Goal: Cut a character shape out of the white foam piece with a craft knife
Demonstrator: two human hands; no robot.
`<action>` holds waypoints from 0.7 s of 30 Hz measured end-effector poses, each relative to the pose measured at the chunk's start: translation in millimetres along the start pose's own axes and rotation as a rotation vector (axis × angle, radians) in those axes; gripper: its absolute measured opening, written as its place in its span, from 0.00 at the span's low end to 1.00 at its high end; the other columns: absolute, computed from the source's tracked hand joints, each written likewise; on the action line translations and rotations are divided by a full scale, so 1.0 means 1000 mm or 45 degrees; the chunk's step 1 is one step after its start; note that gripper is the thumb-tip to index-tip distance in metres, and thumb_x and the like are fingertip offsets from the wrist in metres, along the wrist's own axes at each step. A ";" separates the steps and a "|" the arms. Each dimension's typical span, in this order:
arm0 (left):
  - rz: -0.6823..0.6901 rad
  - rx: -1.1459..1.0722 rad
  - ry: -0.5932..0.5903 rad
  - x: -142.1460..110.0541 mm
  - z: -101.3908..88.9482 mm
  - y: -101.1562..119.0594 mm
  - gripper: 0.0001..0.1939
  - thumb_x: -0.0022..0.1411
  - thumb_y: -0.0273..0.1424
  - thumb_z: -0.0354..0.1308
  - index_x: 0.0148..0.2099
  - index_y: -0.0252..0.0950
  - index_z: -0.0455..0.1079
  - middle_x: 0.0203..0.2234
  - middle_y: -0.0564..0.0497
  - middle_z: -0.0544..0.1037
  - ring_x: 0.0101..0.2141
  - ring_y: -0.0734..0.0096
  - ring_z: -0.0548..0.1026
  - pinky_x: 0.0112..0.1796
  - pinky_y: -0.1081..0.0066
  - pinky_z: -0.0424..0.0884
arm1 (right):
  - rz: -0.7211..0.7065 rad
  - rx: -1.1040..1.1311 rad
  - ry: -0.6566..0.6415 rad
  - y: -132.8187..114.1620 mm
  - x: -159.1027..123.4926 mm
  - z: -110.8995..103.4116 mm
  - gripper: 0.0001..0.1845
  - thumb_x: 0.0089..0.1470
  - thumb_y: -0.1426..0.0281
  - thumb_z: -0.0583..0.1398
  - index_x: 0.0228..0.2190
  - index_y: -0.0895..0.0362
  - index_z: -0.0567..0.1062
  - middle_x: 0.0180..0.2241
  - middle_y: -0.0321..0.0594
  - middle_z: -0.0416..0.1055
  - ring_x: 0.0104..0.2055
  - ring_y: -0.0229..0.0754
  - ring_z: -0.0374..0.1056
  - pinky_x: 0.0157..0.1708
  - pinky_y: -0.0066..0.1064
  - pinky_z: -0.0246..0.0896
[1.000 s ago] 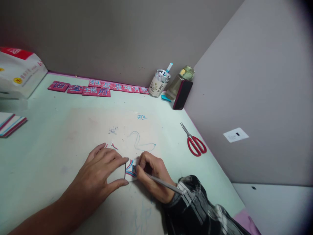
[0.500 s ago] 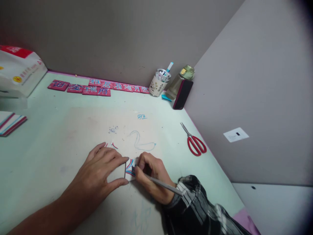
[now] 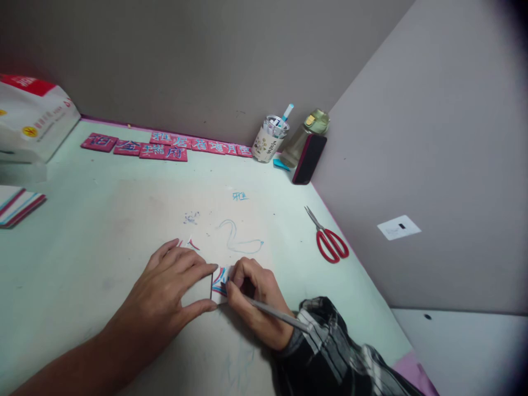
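Lower centre of the frame: right hand, fingers closed on a slim grey pen, its tip at a small white card with red and blue curves. Left hand, fingers spread, steadies a blank white piece abutting it.

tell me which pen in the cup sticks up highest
The blue-and-white pen that leans to the right; it rises well clear of the cup, while the others end lower, around its rim.
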State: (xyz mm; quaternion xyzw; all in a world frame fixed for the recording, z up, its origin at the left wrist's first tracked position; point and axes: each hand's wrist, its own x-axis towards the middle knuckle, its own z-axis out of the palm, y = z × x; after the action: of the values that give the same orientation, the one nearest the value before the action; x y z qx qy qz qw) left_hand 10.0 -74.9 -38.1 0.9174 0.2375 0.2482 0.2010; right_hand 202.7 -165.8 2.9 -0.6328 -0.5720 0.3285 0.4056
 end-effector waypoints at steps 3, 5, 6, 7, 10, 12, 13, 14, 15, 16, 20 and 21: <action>-0.007 -0.007 -0.004 0.000 0.000 0.001 0.20 0.64 0.44 0.67 0.54 0.45 0.69 0.42 0.55 0.78 0.47 0.60 0.75 0.63 0.53 0.49 | -0.006 -0.008 -0.001 -0.001 -0.001 0.001 0.11 0.56 0.70 0.58 0.24 0.52 0.61 0.24 0.33 0.64 0.27 0.40 0.58 0.30 0.34 0.51; -0.012 -0.012 -0.007 0.000 -0.001 0.002 0.20 0.64 0.42 0.68 0.55 0.45 0.69 0.42 0.55 0.78 0.47 0.60 0.75 0.63 0.53 0.48 | -0.011 -0.008 0.003 -0.001 -0.001 0.001 0.11 0.56 0.70 0.58 0.24 0.53 0.61 0.24 0.33 0.65 0.28 0.40 0.58 0.30 0.34 0.52; -0.013 -0.012 -0.009 0.000 0.000 0.002 0.21 0.63 0.42 0.68 0.55 0.45 0.69 0.42 0.55 0.78 0.47 0.60 0.75 0.63 0.53 0.48 | -0.010 -0.008 0.007 -0.001 -0.001 0.001 0.11 0.56 0.70 0.58 0.24 0.53 0.61 0.24 0.33 0.65 0.28 0.40 0.58 0.30 0.34 0.52; -0.014 -0.011 -0.008 0.000 0.000 0.002 0.21 0.63 0.42 0.69 0.55 0.45 0.69 0.42 0.55 0.78 0.47 0.60 0.75 0.63 0.53 0.48 | -0.010 -0.009 0.012 -0.001 -0.001 0.002 0.11 0.55 0.71 0.58 0.24 0.53 0.61 0.24 0.33 0.65 0.28 0.40 0.58 0.30 0.34 0.52; -0.015 -0.010 -0.010 -0.001 0.000 0.002 0.21 0.63 0.42 0.69 0.54 0.45 0.68 0.42 0.55 0.78 0.47 0.60 0.75 0.63 0.53 0.48 | -0.029 -0.017 0.012 0.000 -0.001 0.002 0.11 0.55 0.71 0.58 0.24 0.53 0.61 0.24 0.33 0.66 0.28 0.40 0.59 0.30 0.34 0.52; -0.013 -0.011 -0.008 -0.001 0.000 0.002 0.19 0.64 0.42 0.68 0.54 0.46 0.68 0.42 0.55 0.78 0.47 0.60 0.75 0.63 0.53 0.48 | -0.047 -0.024 0.014 0.000 -0.001 0.002 0.11 0.55 0.70 0.58 0.24 0.53 0.61 0.24 0.34 0.66 0.28 0.40 0.59 0.31 0.34 0.53; -0.013 -0.010 -0.006 -0.001 0.000 0.002 0.19 0.65 0.42 0.67 0.54 0.46 0.68 0.42 0.55 0.78 0.47 0.60 0.75 0.63 0.52 0.49 | -0.050 -0.025 0.015 0.000 -0.001 0.003 0.11 0.55 0.70 0.58 0.24 0.53 0.61 0.24 0.34 0.67 0.28 0.40 0.59 0.31 0.34 0.53; -0.010 -0.004 0.000 -0.001 0.000 0.002 0.19 0.65 0.43 0.66 0.54 0.46 0.68 0.42 0.55 0.78 0.47 0.60 0.75 0.63 0.52 0.49 | -0.051 -0.027 0.017 0.000 -0.001 0.003 0.11 0.55 0.70 0.58 0.24 0.53 0.62 0.24 0.34 0.67 0.28 0.40 0.59 0.31 0.34 0.53; -0.010 0.006 0.010 -0.001 0.000 0.002 0.19 0.65 0.43 0.66 0.54 0.45 0.68 0.42 0.54 0.78 0.47 0.60 0.74 0.63 0.52 0.49 | -0.051 -0.027 0.019 -0.001 -0.002 0.003 0.11 0.55 0.70 0.58 0.24 0.53 0.62 0.24 0.34 0.67 0.28 0.40 0.59 0.31 0.34 0.53; -0.007 0.018 0.016 -0.001 0.001 0.002 0.19 0.65 0.43 0.66 0.54 0.45 0.68 0.42 0.54 0.78 0.47 0.59 0.74 0.63 0.52 0.49 | -0.050 -0.029 0.018 -0.001 -0.002 0.003 0.11 0.55 0.70 0.58 0.24 0.53 0.62 0.24 0.34 0.67 0.28 0.40 0.59 0.31 0.34 0.53; 0.009 0.041 0.025 0.000 0.000 0.003 0.20 0.64 0.43 0.67 0.54 0.44 0.68 0.42 0.54 0.78 0.47 0.59 0.74 0.63 0.53 0.50 | -0.049 -0.027 0.021 -0.002 -0.003 0.004 0.11 0.55 0.70 0.58 0.24 0.53 0.62 0.24 0.35 0.68 0.29 0.41 0.60 0.31 0.35 0.53; 0.007 0.039 0.027 0.000 0.000 0.004 0.20 0.64 0.42 0.67 0.54 0.44 0.68 0.42 0.54 0.78 0.47 0.59 0.74 0.63 0.53 0.51 | -0.049 -0.025 0.021 -0.002 -0.003 0.004 0.11 0.55 0.70 0.58 0.24 0.53 0.62 0.25 0.35 0.68 0.29 0.41 0.60 0.31 0.35 0.53</action>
State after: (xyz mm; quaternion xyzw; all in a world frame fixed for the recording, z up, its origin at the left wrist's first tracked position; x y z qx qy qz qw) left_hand 11.1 -77.8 -36.4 0.9183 0.2407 0.2548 0.1839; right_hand 198.2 -168.3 2.5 -0.6285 -0.5838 0.3097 0.4102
